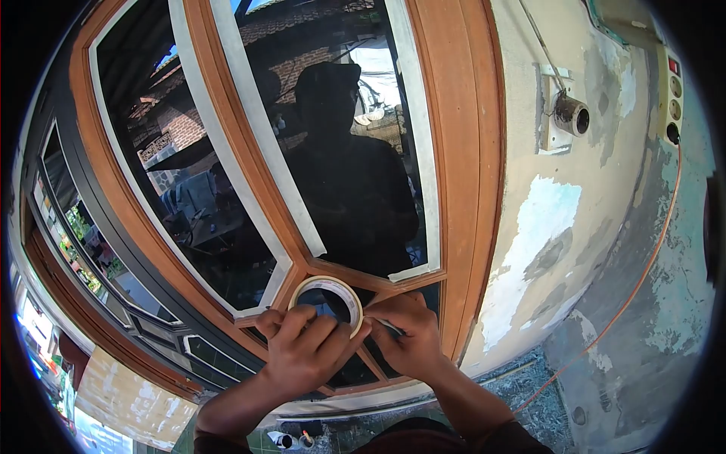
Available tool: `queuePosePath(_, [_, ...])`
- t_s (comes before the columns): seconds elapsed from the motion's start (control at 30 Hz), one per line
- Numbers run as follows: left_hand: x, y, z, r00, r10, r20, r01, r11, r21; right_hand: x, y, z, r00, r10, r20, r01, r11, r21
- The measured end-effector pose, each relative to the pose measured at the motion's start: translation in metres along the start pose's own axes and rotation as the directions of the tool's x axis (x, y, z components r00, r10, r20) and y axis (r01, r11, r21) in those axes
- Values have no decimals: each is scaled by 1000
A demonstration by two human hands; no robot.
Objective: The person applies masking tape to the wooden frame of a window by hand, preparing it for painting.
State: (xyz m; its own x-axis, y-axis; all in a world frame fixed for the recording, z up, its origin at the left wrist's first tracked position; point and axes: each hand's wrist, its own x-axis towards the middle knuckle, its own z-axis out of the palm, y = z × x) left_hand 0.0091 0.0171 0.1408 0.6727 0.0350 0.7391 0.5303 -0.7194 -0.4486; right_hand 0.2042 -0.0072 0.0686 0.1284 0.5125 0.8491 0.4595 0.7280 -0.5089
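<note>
My left hand is wrapped round the lower edge of a roll of cream masking tape, which stands in front of the lower part of a brown wooden window frame. Close beside the roll, on its right, my right hand has its fingers pinched together; what lies between them is too small to make out. Pale tape strips run along the edges of the dark glass panes. The lower panes are partly hidden behind my hands.
To the right is a patchy wall with a short pipe sticking out. An orange cable hangs from a power strip. Small containers stand on the floor below. Another dark-framed window is at left.
</note>
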Motion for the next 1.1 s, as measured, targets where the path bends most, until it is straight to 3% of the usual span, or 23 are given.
queuePosePath(0.47, [-25, 23, 23, 991, -101, 86, 95, 993, 62, -9, 2, -2, 990, -139, 8, 135, 942, -308])
queuePosePath(0.6, [-39, 27, 37, 994, -105, -24, 106, 993, 59, -15, 5, 4, 993, -119, -29, 107, 958, -265])
queuePosePath(0.8, [-56, 24, 51, 979, -102, -177, 113, 992, 51, -14, -8, 8, 1000, 24, -3, -24, 988, -153])
queuePosePath(0.9, [-53, 35, 27, 946, -164, -279, 178, 984, 23, -22, 25, 16, 984, 161, -76, -174, 958, -230])
queuePosePath(1.0, [-44, 40, -24, 930, -197, -311, 189, 980, -54, -21, 60, -6, 824, 556, -109, -560, 829, -9])
queuePosePath(1.07, [-34, 31, -25, 928, -231, -293, 193, 969, -155, -19, 57, -11, 799, 600, -33, -589, 792, 162])
queuePosePath(1.1, [-35, 23, -19, 962, -242, -130, 207, 950, -235, -21, 51, -14, 779, 627, 14, -611, 754, 241])
